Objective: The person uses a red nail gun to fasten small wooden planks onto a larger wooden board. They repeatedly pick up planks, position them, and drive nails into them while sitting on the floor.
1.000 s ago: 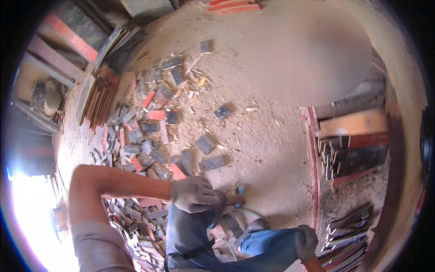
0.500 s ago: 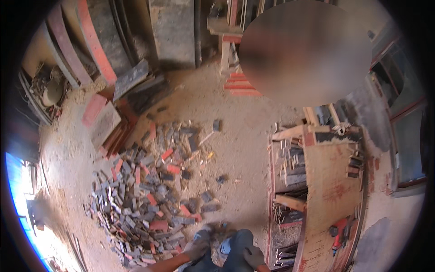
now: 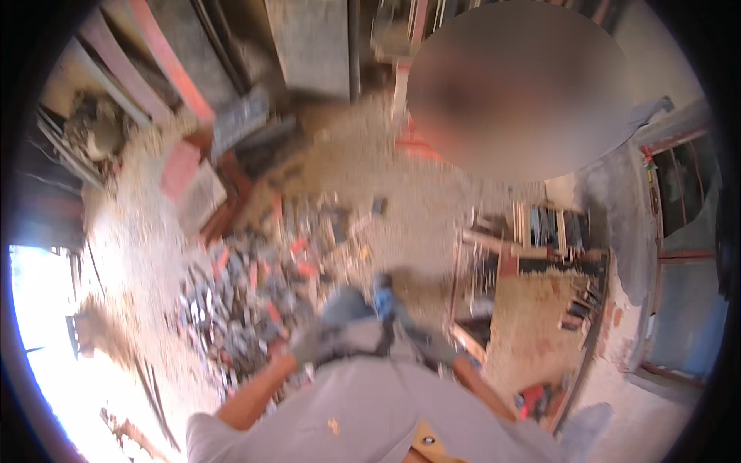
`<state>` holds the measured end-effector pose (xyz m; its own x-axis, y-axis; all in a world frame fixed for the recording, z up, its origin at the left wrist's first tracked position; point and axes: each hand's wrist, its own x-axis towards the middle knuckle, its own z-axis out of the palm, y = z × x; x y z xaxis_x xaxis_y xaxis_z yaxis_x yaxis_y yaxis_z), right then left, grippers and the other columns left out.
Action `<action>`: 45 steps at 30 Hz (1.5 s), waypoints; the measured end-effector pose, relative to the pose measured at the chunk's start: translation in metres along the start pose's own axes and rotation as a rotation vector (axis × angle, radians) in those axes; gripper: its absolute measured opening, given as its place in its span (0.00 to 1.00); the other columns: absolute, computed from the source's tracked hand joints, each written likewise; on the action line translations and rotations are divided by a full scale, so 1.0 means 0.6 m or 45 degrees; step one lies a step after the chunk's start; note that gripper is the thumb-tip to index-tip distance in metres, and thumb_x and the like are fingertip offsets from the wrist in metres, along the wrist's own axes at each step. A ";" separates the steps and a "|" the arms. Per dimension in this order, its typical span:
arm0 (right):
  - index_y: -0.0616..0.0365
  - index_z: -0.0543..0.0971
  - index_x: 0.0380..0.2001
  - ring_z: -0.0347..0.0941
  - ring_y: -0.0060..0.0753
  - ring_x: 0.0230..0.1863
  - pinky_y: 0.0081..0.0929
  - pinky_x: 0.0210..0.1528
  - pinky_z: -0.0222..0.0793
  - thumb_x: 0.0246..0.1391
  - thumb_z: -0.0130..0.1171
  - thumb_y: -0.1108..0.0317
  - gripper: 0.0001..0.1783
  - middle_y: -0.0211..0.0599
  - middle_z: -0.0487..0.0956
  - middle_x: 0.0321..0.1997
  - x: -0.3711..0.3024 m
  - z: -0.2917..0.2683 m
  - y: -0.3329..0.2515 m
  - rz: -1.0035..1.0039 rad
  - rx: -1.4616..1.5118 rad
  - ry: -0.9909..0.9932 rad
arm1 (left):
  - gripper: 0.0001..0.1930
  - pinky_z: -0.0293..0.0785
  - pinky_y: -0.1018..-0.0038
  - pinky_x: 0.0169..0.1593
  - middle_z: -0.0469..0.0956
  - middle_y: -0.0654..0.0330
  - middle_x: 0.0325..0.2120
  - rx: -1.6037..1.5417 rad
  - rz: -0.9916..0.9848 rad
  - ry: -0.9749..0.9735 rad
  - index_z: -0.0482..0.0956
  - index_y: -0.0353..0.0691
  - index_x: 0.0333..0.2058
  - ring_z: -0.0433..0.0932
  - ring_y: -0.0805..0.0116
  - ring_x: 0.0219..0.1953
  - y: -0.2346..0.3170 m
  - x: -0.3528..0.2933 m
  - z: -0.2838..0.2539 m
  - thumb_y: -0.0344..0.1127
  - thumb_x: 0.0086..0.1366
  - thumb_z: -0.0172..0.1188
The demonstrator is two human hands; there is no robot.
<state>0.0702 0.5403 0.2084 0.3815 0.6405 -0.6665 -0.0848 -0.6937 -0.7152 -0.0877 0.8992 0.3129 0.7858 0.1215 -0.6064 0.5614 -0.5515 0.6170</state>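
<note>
My left hand (image 3: 310, 346), in a grey work glove, lies against my body near the waist and top of the left thigh. On the other side my right hand (image 3: 438, 347), also gloved in grey, rests by my right hip. Both are smeared by motion, so their fingers do not show clearly; no object is visible in either. Left of and beyond my legs spreads a heap of small grey and red wooden offcuts (image 3: 239, 309). To the right stands a low wooden workbench (image 3: 532, 324) with slots along its side, and a red power drill (image 3: 532, 400) lies on it.
Large boards (image 3: 312, 50) lean on the far wall, with stacked panels (image 3: 202, 197) on the floor before them. Wood strips (image 3: 544, 229) sit at the bench's far end. A window (image 3: 683, 305) is on the right. Bright light enters at left. A blurred oval hides the far right.
My torso now fills the lower part of the view. Both hands have shifted from around my knees to near my waist. The whole scene has blurred and moved slightly.
</note>
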 end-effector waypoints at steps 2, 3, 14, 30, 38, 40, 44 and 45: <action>0.56 0.75 0.68 0.74 0.34 0.68 0.33 0.71 0.67 0.71 0.57 0.58 0.26 0.41 0.80 0.66 0.020 -0.098 -0.139 -0.298 -0.144 0.033 | 0.22 0.77 0.56 0.52 0.84 0.48 0.43 0.106 -0.124 0.118 0.88 0.44 0.48 0.81 0.45 0.47 0.044 0.035 -0.054 0.56 0.66 0.66; 0.57 0.74 0.68 0.72 0.35 0.69 0.33 0.72 0.66 0.71 0.58 0.58 0.27 0.42 0.79 0.68 0.044 -0.130 -0.162 -0.080 0.067 -0.090 | 0.21 0.78 0.56 0.51 0.84 0.49 0.42 0.082 -0.053 0.145 0.89 0.45 0.45 0.82 0.46 0.47 0.051 0.067 -0.067 0.54 0.66 0.66; 0.53 0.82 0.58 0.71 0.49 0.69 0.38 0.74 0.62 0.60 0.68 0.57 0.24 0.47 0.78 0.65 0.421 -0.411 -0.499 -0.498 -0.402 -0.230 | 0.21 0.79 0.65 0.46 0.80 0.55 0.39 -0.481 0.113 0.433 0.87 0.42 0.48 0.82 0.58 0.41 0.167 0.372 -0.355 0.36 0.54 0.78; 0.62 0.82 0.48 0.79 0.46 0.58 0.37 0.61 0.72 0.54 0.64 0.71 0.17 0.50 0.81 0.53 0.867 -0.641 -0.916 -0.461 -1.025 -0.976 | 0.29 0.77 0.69 0.42 0.82 0.54 0.38 -0.961 -0.302 0.876 0.82 0.36 0.58 0.81 0.63 0.36 0.251 0.596 -0.632 0.21 0.53 0.67; 0.65 0.81 0.33 0.81 0.34 0.49 0.31 0.53 0.75 0.46 0.60 0.80 0.09 0.42 0.85 0.44 0.987 -0.777 -1.099 -0.481 -0.340 -1.505 | 0.37 0.72 0.74 0.43 0.76 0.63 0.32 -1.160 -0.272 1.073 0.77 0.33 0.64 0.75 0.72 0.35 0.359 0.665 -0.729 0.20 0.50 0.66; 0.65 0.81 0.34 0.81 0.35 0.48 0.32 0.53 0.76 0.46 0.60 0.80 0.09 0.42 0.84 0.43 1.005 -0.787 -1.122 -0.576 -0.264 -1.662 | 0.40 0.69 0.76 0.44 0.72 0.68 0.29 -1.354 -0.322 1.038 0.73 0.33 0.67 0.72 0.75 0.34 0.385 0.672 -0.734 0.20 0.50 0.65; 0.66 0.83 0.35 0.81 0.36 0.45 0.32 0.52 0.76 0.46 0.60 0.82 0.11 0.43 0.85 0.41 1.058 -0.799 -1.168 -0.433 -0.081 -1.893 | 0.32 0.65 0.79 0.39 0.73 0.67 0.29 -1.475 -0.368 0.872 0.78 0.31 0.63 0.69 0.77 0.33 0.400 0.688 -0.785 0.28 0.56 0.62; 0.66 0.83 0.35 0.81 0.35 0.44 0.31 0.52 0.75 0.46 0.61 0.82 0.11 0.43 0.86 0.40 1.074 -0.802 -1.177 -0.321 -0.025 -1.962 | 0.28 0.69 0.77 0.41 0.76 0.65 0.31 -1.592 -0.304 0.862 0.80 0.32 0.60 0.72 0.76 0.35 0.404 0.698 -0.790 0.28 0.60 0.61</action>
<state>0.8191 1.2845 0.3850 -0.8938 0.4355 -0.1074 -0.1502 -0.5163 -0.8431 0.5005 1.2077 0.4465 0.4132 0.6624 -0.6249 0.2707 0.5659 0.7788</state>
